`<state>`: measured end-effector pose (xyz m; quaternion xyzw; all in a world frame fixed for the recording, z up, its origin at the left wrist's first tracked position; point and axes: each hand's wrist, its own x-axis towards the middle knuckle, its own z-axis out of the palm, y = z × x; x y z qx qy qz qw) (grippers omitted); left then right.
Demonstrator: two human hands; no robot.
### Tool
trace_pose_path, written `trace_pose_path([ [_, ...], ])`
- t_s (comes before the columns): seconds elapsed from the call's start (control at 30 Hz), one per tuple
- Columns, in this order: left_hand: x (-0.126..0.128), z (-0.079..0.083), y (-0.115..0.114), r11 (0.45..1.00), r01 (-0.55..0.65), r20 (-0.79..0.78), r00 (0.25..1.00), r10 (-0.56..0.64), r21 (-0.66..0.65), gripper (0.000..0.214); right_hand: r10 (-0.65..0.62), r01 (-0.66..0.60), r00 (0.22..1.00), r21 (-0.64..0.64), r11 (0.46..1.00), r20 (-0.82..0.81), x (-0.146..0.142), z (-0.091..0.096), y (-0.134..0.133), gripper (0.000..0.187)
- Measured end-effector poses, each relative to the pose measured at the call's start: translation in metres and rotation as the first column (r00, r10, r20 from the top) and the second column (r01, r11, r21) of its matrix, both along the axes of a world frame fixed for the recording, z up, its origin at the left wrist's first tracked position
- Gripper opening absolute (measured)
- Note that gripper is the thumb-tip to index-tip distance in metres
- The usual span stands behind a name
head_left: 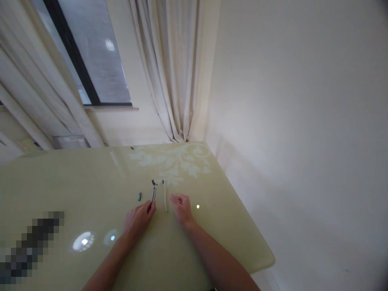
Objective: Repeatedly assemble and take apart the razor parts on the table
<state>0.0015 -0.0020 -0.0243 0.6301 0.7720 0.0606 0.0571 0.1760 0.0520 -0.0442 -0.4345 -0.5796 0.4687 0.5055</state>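
Observation:
My left hand point(139, 218) rests low over the pale green tabletop point(91, 182), its fingers closed on the near end of a thin grey-and-black stick point(154, 195). This stick points away from me and has a small black piece at its far tip; its exact kind is too small to tell. Just right of it lies a slim white stick point(165, 199) with a dark tip, touched by neither hand. My right hand point(182, 207) is curled into a fist beside the white stick; whatever it may hold is hidden. A small dark green oblong piece point(140, 197) lies left of the grey-and-black stick.
Near the table's back edge is a tiny dark piece point(132, 148). A blurred-out dark shape point(33, 246) covers the left front. A bare wall point(303, 141) runs along the right, and curtains point(172, 68) hang behind the table beside a window point(97, 48).

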Motion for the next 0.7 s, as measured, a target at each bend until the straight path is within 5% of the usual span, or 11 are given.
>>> trace_pose_path([
  [0.17, 0.028, -0.025, -0.021, 0.929, 0.186, 0.159, 0.956, -0.247, 0.321, 0.045, 0.147, -0.167, 0.952, -0.051, 0.985, -0.267, -0.003, 0.012, -0.014, 0.050],
  [0.3, 0.046, -0.034, -0.030, 0.873, 0.254, 0.294, 0.871, -0.394, 0.417, 0.042, 0.217, -0.276, 0.853, -0.058, 0.959, -0.475, -0.003, 0.023, -0.020, 0.050],
  [0.4, 0.045, -0.027, -0.029, 0.868, 0.261, 0.417, 0.794, -0.442, 0.422, 0.043, 0.261, -0.373, 0.805, -0.113, 0.921, -0.532, 0.004, 0.029, -0.018, 0.046],
  [0.57, 0.032, 0.000, -0.011, 0.877, -0.057, 0.659, 0.683, -0.315, 0.477, 0.041, 0.410, -0.516, 0.787, -0.128, 0.847, -0.461, 0.022, 0.040, -0.009, 0.042],
  [0.7, 0.026, 0.014, 0.005, 0.913, 0.015, 0.807, 0.461, -0.368, 0.408, 0.053, 0.527, -0.601, 0.779, -0.166, 0.782, -0.340, 0.031, 0.044, -0.007, 0.049],
])
